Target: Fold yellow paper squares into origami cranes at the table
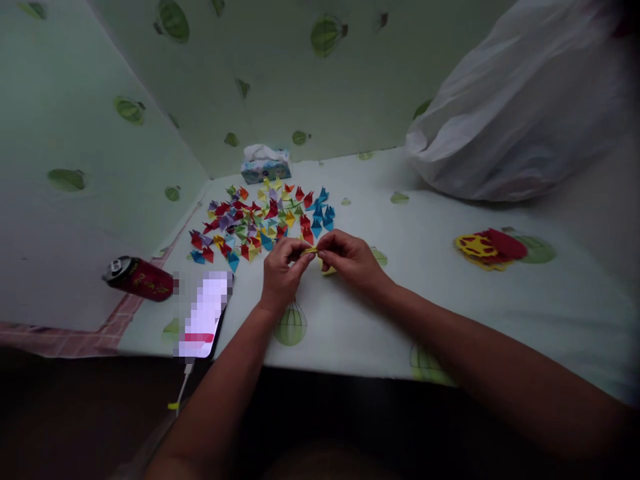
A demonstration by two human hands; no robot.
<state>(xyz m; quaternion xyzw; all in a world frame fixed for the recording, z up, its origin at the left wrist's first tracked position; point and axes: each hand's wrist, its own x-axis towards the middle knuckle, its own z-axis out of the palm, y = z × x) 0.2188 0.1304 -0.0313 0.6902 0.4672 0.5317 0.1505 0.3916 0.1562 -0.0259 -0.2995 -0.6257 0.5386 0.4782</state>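
Between my two hands is a small folded yellow paper (pixel 311 251), held up just above the table. My left hand (pixel 283 268) pinches one end between thumb and forefinger. From the other side my right hand (pixel 350 259) pinches the opposite end, its fingers curled. A second bit of yellow paper (pixel 327 269) shows below my right hand, partly hidden by it. Just beyond my hands lies a wide spread of small folded paper cranes (pixel 273 210) in red, blue, yellow, green, orange and purple.
A tissue box (pixel 266 169) stands against the back wall. On the left are a red drink can (pixel 143 279) and a phone (pixel 205 317) with a charging cable (pixel 185 385). A white plastic bag (pixel 490 147) and red-and-yellow cutouts (pixel 487 248) occupy the right.
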